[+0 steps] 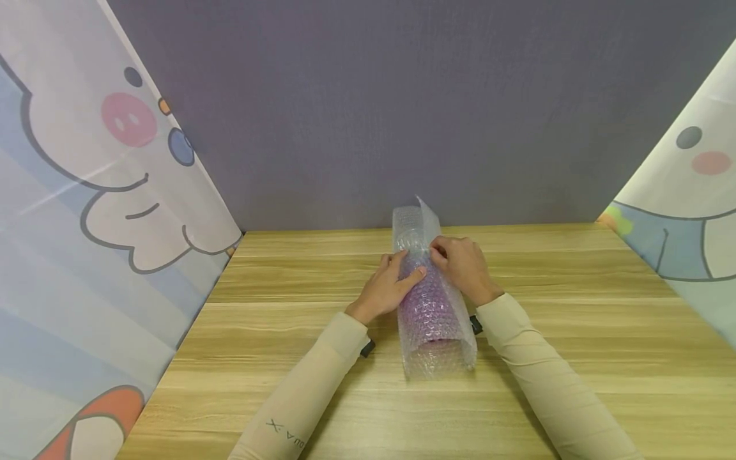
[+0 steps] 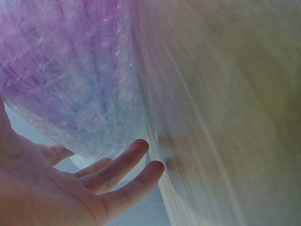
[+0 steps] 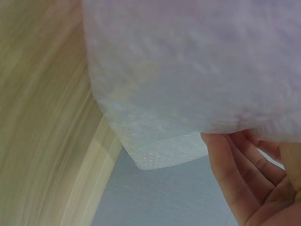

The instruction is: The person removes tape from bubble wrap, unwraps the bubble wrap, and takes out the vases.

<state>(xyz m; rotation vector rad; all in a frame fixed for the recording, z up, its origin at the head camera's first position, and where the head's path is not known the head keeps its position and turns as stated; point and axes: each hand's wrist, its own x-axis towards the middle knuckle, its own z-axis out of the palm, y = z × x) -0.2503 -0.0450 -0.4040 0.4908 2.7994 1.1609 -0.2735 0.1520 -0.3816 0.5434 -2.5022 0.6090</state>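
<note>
A sheet of clear bubble wrap [image 1: 434, 306] lies rolled lengthwise around a purple object that turns bluish toward its far end. The plastic blurs that object, so its kind cannot be told. My left hand [image 1: 389, 286] rests on the roll's left side, thumb laid across the top. In the left wrist view, the left fingers [image 2: 124, 186] stretch loosely beside the wrapped purple part. On the other side, my right hand [image 1: 462, 265] pinches the loose edge of the wrap between thumb and fingers. The right wrist view shows the right fingers [image 3: 230, 174] at that edge, partly covered by the sheet.
The roll lies on a wood-grain table [image 1: 276, 358], its far end close to a grey upright panel [image 1: 368, 115]. Cartoon-printed cloths hang at the left [image 1: 75, 211] and right [image 1: 701, 191]. The wrap's far corner stands up near the panel.
</note>
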